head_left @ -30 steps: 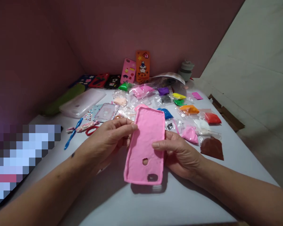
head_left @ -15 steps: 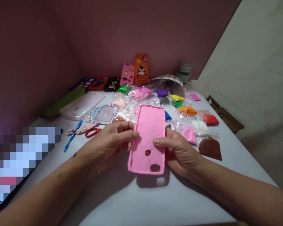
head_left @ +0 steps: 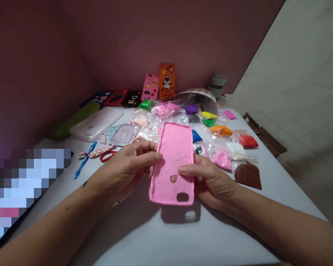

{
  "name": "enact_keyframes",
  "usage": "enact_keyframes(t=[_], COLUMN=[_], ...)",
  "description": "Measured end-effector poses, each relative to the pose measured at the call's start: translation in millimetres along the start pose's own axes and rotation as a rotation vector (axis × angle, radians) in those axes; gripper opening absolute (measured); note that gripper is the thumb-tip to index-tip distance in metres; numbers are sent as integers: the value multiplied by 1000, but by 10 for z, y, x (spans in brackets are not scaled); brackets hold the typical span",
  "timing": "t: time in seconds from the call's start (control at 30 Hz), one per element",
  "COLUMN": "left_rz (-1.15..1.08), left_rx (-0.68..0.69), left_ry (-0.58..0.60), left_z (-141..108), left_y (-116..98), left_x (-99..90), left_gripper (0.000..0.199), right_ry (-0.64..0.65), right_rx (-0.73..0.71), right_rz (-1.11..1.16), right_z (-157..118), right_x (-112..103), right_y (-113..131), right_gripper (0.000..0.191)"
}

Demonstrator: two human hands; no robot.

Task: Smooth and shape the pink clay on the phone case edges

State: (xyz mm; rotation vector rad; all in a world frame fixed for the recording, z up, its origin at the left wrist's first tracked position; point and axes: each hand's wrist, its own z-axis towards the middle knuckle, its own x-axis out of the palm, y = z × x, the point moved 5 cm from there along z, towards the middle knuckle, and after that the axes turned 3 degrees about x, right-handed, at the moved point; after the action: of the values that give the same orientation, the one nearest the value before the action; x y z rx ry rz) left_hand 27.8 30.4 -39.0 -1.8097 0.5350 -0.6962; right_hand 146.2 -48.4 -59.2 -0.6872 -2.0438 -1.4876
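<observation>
A pink phone case [head_left: 174, 155], its inner face towards me, is held just above the table; its surface looks like soft clay. It has a raised rim, a small round hole and a larger rounded cutout at the near right corner. My left hand [head_left: 137, 162] grips the left edge, thumb on the inner face and fingers behind. On the right edge, my right hand [head_left: 211, 175] does likewise, its thumb resting beside the round hole. The fingers under the case are partly hidden.
Bags of coloured clay, among them an orange bag [head_left: 221, 130] and a brown bag [head_left: 247, 174], lie across the white table [head_left: 166, 245]. Decorated phone cases [head_left: 167, 81] line the back wall. Red-handled scissors [head_left: 108, 156] and a blue tool [head_left: 85, 160] lie left; a blurred-out screen [head_left: 27, 188] is nearby.
The pink case has shifted very slightly left with both hands. My right thumb has moved a little left and down on its inner face.
</observation>
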Motion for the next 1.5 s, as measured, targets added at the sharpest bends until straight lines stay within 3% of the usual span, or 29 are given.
enact_keyframes(t=[0.43,0.7,1.13,1.3,1.43,1.5], left_rz=[1,16,57,86,243,384], left_rx=[10,29,46,16,30,104], left_ry=[76,142,126,78,-86,-140], left_z=[-12,-15,-25,-52,-78,-82], left_y=[-13,8,-20,-11,-44,-72], left_x=[25,50,62,66,35,24], left_gripper=[14,12,13,28,61,75], right_ry=[-46,83,-20,-85,-73,-85], right_rx=[43,64,79,38,-23,-57], right_rz=[-2,-36,14,45,33,14], right_z=[3,-7,17,7,8,17], right_x=[-33,30,-36,-39,-32,-44], right_y=[-5,-10,-29,-14,-8,-2], right_gripper=[40,38,37,33,26,22])
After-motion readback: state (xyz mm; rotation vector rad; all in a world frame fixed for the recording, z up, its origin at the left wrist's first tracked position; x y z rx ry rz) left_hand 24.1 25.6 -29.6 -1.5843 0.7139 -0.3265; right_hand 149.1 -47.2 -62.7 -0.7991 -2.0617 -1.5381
